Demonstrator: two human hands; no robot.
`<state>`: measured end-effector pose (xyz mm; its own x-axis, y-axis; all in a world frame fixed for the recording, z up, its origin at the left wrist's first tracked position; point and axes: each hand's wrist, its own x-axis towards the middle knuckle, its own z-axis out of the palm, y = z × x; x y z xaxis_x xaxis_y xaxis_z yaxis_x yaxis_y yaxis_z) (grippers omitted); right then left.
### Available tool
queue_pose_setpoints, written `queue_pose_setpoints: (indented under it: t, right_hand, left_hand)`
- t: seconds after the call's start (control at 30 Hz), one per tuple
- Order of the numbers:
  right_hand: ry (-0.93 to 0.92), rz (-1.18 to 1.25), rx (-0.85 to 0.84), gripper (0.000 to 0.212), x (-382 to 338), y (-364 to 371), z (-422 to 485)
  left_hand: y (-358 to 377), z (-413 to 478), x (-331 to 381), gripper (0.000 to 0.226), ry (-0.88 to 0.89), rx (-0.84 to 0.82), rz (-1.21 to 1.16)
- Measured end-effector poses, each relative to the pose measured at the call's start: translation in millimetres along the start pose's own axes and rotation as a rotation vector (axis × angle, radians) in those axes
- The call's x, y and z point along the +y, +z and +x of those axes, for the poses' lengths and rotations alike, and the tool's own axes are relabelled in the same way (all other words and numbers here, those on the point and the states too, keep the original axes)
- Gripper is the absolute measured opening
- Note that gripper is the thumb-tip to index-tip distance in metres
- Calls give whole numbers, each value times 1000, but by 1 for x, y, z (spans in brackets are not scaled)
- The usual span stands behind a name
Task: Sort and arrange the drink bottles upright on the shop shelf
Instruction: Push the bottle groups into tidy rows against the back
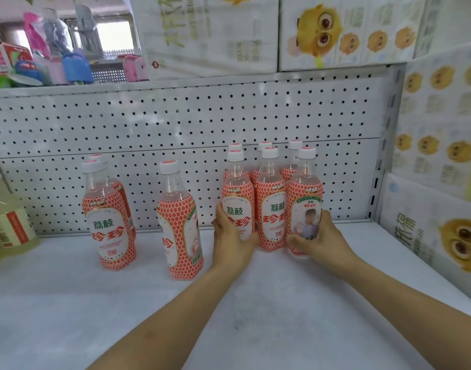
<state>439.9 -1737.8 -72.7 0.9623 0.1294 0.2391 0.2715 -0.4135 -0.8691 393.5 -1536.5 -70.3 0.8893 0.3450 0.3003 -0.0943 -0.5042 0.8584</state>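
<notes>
White shelf (122, 303); left hand (230, 244) fingers clamp 荔枝珍珍 bottle (238, 201), right hand (322, 236) fingers clamp photo-label bottle (305, 198).

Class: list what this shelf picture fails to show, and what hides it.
Head view:
1. Back-row bottles: labels hidden by front row.
2. Left hand, right hand: fingertips hidden behind the end bottles they grip.
3. Pale container: cut off by the left edge.
4. Upper-shelf goods: blurred.
</notes>
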Motion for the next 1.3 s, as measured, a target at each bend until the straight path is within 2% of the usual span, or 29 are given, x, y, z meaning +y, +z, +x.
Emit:
queue_pose_setpoints:
  t: [0.1, 0.27, 0.47, 0.57, 0.67, 0.73, 0.83, 0.9, 1.0, 1.07, 1.17, 1.23, 1.3]
  right_hand:
    - [-19, 8, -25, 59, 0, -5, 0]
    - [-44, 1, 2, 46, -6, -2, 9]
    - [-31, -18, -20, 46, -10, -3, 8]
    - [-64, -5, -48, 42, -12, -5, 1]
    - [-70, -113, 37, 52, -20, -2, -14]
    - [-125, -212, 142, 66, -27, 3, -28]
    - [-307, -231, 145, 66, -45, 18, -56]
    - [-376, -212, 48, 62, -58, 32, -71]
    - [-309, -131, -191, 67, -80, 60, -84]
    - [-241, -76, -307, 77, -94, 82, -85]
    - [-173, -8, -363, 91, -112, 116, -79]
    - [-136, 75, -351, 99, -120, 138, -71]
    - [-96, 158, -329, 99, -124, 157, -63]
  left_hand:
    - [-6, 2, -4, 98, 20, -13, 7]
    - [-5, 9, 3, 90, 5, 38, 93]
    - [-7, 8, 4, 88, -26, 42, 126]
    - [-10, 2, 7, 96, -34, -11, 130]
    - [-20, -18, 10, 102, 9, -76, 155]
    - [-33, -40, 12, 93, 98, -84, 190]
    - [-60, -76, 12, 67, 223, -57, 177]
    - [-84, -97, 7, 48, 251, 3, 137]
    - [-129, -107, -4, 24, 287, 180, 98]
    - [-159, -97, -17, 27, 255, 325, 54]
    - [-200, -66, -43, 47, 20, 491, -50]
    - [-220, -46, -57, 72, -150, 465, -97]
    - [-228, -31, -70, 82, -218, 338, -158]
